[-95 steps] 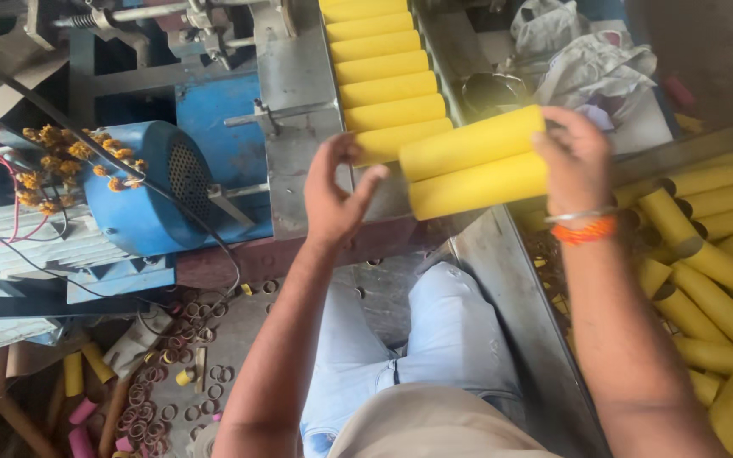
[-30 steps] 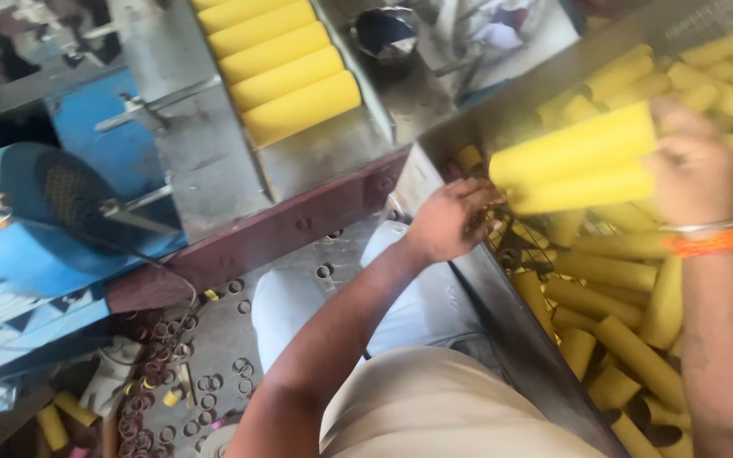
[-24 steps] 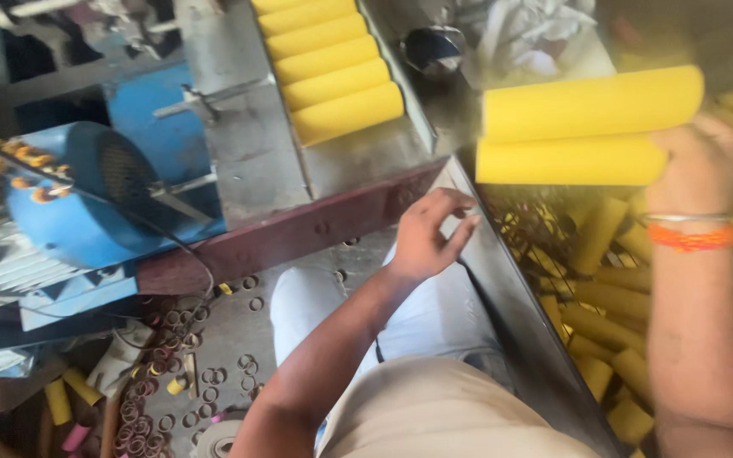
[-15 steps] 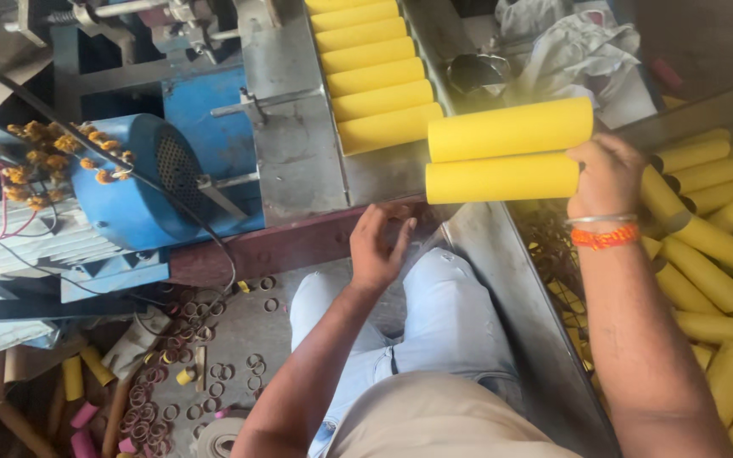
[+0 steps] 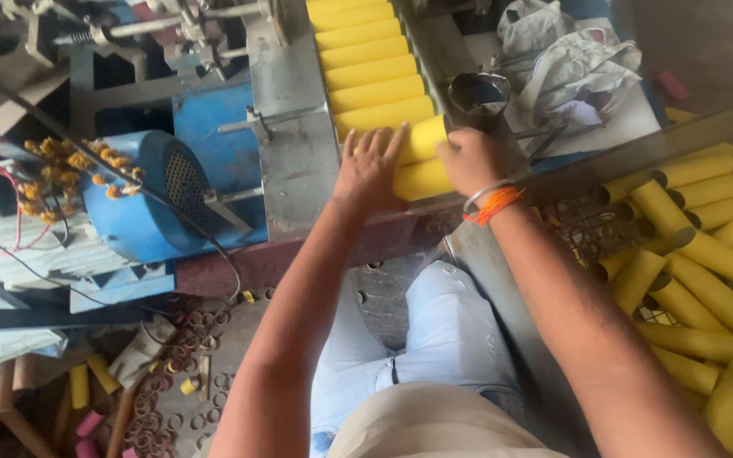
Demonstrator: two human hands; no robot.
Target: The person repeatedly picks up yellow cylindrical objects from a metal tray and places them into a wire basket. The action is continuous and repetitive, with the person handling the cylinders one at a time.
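Feed chute (image 5: pixel 292 127), metal, upper centre of the frame: a row of yellow cardboard tubes (image 5: pixel 375 72) is seen laid side by side along it, running up out of view; this part of the loading is judged already done. Two further yellow tubes (image 5: pixel 422 161) are set at the near end of the row, one above the other in the picture, touching each other and the last tube of the row. The left hand (image 5: pixel 369 168) is laid flat, fingers spread apart, over the left ends of the two tubes, pressing rather than clasping. The right hand (image 5: pixel 471 159), with an orange thread band (image 5: pixel 492 203) at the wrist, is closed over their right ends; how firmly they are clamped cannot be told, as the fingers are hidden under the knuckles. The two tubes lie directly between and beneath both hands. A bin (image 5: pixel 621 157) at the right edge of the frame is seen holding many loose yellow tubes (image 5: pixel 706 254), judged to be stock left to load. A blue motor (image 5: pixel 150 199) is noted at centre left, crumpled cloth (image 5: pixel 570 59) at upper right, small rings (image 5: pixel 188 365) on the floor at lower left.
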